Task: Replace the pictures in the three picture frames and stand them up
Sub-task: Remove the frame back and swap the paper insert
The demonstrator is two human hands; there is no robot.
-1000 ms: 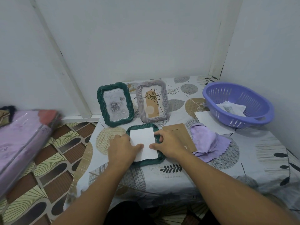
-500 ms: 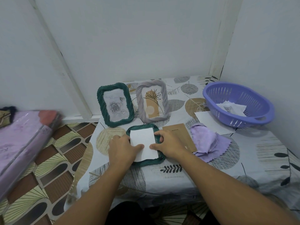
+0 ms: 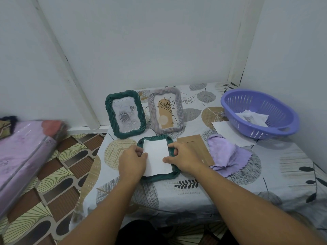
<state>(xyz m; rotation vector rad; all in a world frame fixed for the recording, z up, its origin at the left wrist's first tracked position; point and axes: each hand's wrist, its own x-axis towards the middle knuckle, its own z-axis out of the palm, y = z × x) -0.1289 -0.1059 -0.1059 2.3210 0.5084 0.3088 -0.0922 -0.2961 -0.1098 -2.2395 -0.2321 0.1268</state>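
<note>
We see a dark green frame [image 3: 159, 175] lying flat, face down, near the front of the patterned tablecloth [image 3: 247, 183], its long axis running away from us toward the wall. A white sheet [image 3: 157, 156] rests on its back, aligned the same way, slightly skewed. Our left hand [image 3: 131, 160] presses the sheet's left edge with curled fingers; our right hand [image 3: 184, 157] pins the right edge and touches the frame's rim. Neither hand lifts anything. Behind stand a second green frame [image 3: 125, 116] and a grey frame [image 3: 166, 111], both upright. A brown backing board [image 3: 196, 147] lies just right, beside a lilac cloth [image 3: 226, 156] and a purple basket [image 3: 258, 114].
</note>
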